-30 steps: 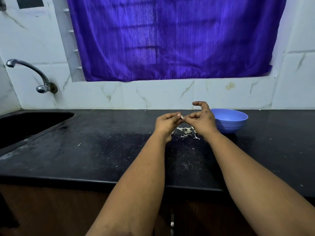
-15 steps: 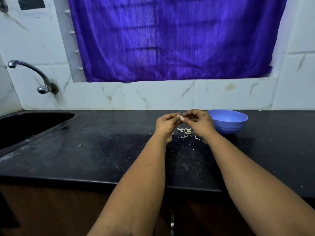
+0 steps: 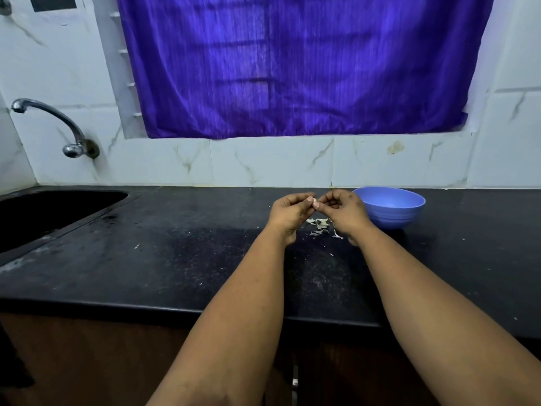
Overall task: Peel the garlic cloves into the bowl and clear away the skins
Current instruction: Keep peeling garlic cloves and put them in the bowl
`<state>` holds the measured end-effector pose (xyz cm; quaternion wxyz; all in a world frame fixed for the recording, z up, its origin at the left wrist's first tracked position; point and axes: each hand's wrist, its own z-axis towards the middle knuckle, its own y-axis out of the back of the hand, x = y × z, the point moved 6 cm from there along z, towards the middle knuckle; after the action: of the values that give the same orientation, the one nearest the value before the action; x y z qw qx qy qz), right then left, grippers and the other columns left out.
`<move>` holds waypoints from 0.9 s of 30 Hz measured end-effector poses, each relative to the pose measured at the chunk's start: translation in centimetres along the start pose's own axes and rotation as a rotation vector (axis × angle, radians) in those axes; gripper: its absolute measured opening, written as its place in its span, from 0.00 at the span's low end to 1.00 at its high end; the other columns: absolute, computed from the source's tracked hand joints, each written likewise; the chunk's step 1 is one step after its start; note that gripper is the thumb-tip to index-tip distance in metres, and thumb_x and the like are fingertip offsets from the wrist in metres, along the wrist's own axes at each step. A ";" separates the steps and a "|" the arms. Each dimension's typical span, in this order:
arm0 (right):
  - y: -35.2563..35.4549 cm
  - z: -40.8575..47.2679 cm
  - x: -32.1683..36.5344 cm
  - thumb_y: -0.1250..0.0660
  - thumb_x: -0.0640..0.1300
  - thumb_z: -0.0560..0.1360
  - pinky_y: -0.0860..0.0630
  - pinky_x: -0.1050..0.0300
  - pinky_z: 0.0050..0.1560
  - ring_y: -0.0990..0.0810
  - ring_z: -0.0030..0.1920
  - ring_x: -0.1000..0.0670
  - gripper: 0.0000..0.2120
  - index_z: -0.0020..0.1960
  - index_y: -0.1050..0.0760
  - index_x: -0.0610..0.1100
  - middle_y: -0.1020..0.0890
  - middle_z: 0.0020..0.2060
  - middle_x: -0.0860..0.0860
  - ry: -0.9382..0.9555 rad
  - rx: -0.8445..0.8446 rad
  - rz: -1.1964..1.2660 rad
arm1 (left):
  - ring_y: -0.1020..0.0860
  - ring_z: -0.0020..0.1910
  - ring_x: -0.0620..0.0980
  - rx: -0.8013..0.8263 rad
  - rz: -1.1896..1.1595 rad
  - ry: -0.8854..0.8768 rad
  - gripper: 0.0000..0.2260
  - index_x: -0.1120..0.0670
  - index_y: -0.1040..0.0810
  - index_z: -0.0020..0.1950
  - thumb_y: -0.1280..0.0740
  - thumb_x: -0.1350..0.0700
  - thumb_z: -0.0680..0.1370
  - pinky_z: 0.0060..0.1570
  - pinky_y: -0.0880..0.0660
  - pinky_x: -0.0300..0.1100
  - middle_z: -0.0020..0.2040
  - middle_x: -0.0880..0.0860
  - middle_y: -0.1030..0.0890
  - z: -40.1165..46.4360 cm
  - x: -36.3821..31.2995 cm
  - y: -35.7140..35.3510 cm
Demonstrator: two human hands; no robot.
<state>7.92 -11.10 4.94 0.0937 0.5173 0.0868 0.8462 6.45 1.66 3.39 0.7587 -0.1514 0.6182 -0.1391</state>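
Both hands meet above the black counter (image 3: 175,259), just left of a blue bowl (image 3: 392,210). My left hand (image 3: 289,213) pinches a small pale garlic clove (image 3: 315,203) between thumb and fingertips. My right hand (image 3: 342,210) pinches the same clove from the other side, its fingers curled in. Under the hands lies a small heap of white garlic skins (image 3: 320,225). What the bowl holds is hidden from here.
A dark sink (image 3: 49,212) is sunk into the counter at the left, with a metal tap (image 3: 52,124) on the tiled wall above it. A purple curtain (image 3: 292,65) hangs behind. Tiny skin flecks (image 3: 137,246) are scattered over the counter.
My right index finger, raised a second ago, has curled down onto the clove. Both hands stay together in about the same place by the bowl.
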 end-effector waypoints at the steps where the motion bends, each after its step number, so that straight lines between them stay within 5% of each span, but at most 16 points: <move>1: 0.0 0.0 0.0 0.26 0.39 0.72 0.27 0.67 0.39 0.24 0.37 0.56 0.06 0.41 0.23 0.45 0.21 0.36 0.52 -0.002 0.004 -0.005 | 0.17 0.37 0.44 0.006 0.003 0.005 0.06 0.59 0.21 0.44 0.34 0.68 0.77 0.49 0.22 0.37 0.34 0.51 0.16 0.0 0.0 0.0; 6: -0.4 0.1 -0.2 0.27 0.42 0.73 0.29 0.64 0.34 0.25 0.36 0.55 0.08 0.39 0.25 0.49 0.21 0.35 0.53 -0.013 0.029 -0.034 | 0.17 0.36 0.43 0.017 -0.037 0.005 0.06 0.60 0.21 0.44 0.35 0.69 0.76 0.42 0.20 0.33 0.33 0.51 0.17 0.2 0.0 0.2; 15: -0.6 0.4 -0.9 0.28 0.45 0.74 0.27 0.54 0.43 0.25 0.38 0.53 0.08 0.39 0.25 0.50 0.21 0.35 0.54 -0.029 0.042 -0.103 | 0.17 0.36 0.44 -0.013 -0.023 -0.005 0.06 0.61 0.21 0.43 0.34 0.70 0.76 0.40 0.21 0.33 0.34 0.52 0.17 0.3 0.1 0.5; 21: 0.0 0.0 -0.3 0.27 0.44 0.73 0.23 0.57 0.41 0.19 0.38 0.52 0.06 0.47 0.23 0.50 0.18 0.35 0.52 -0.042 -0.022 -0.090 | 0.18 0.36 0.45 -0.055 0.090 -0.069 0.06 0.60 0.20 0.42 0.32 0.69 0.75 0.46 0.21 0.35 0.33 0.51 0.17 0.5 0.0 0.8; 25: 0.2 -0.1 -0.1 0.27 0.43 0.72 0.18 0.54 0.47 0.15 0.41 0.52 0.03 0.41 0.19 0.50 0.15 0.36 0.51 -0.047 -0.046 -0.099 | 0.18 0.40 0.48 -0.049 0.203 -0.115 0.05 0.60 0.19 0.43 0.31 0.69 0.74 0.49 0.21 0.37 0.38 0.54 0.17 0.5 -0.1 0.8; 27: 0.3 -0.2 -0.1 0.27 0.44 0.72 0.19 0.53 0.42 0.15 0.41 0.51 0.04 0.39 0.19 0.50 0.15 0.34 0.50 -0.052 -0.045 -0.093 | 0.18 0.41 0.49 -0.044 0.208 -0.126 0.05 0.60 0.19 0.43 0.30 0.69 0.74 0.48 0.21 0.37 0.39 0.55 0.17 0.6 -0.2 0.7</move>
<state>7.81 -11.39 4.84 0.1469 0.5324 0.0892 0.8289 6.99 2.42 3.38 0.8027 -0.1116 0.5847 -0.0362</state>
